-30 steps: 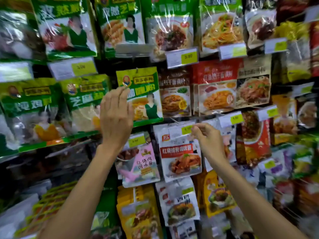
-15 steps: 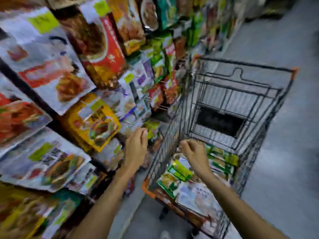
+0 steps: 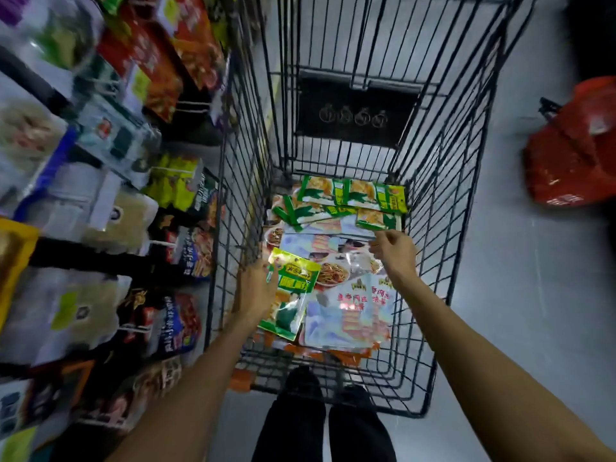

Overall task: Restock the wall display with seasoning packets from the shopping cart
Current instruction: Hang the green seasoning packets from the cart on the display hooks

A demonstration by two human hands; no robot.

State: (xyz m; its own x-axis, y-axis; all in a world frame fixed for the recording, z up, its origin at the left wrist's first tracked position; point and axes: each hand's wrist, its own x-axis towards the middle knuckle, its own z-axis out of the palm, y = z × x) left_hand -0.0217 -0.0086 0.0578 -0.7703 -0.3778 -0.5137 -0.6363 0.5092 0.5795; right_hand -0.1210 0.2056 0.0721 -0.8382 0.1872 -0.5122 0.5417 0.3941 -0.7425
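The left hand (image 3: 256, 290) is inside the shopping cart (image 3: 433, 181), at its near-left corner; its fingers grip a green seasoning packet (image 3: 290, 296) by the left edge, raised above the rest; the right hand (image 3: 396, 251) hangs by the cart's right wall with fingers curled over the heap, and whether it pinches anything I cannot tell; pale packets with red print (image 3: 346, 315) cover the cart's near floor; more green packets (image 3: 353, 200) lie at its far end; the wall display (image 3: 100, 195) runs along the cart's left side; 1 red bag (image 3: 573, 145) sits on the floor, right of the cart.
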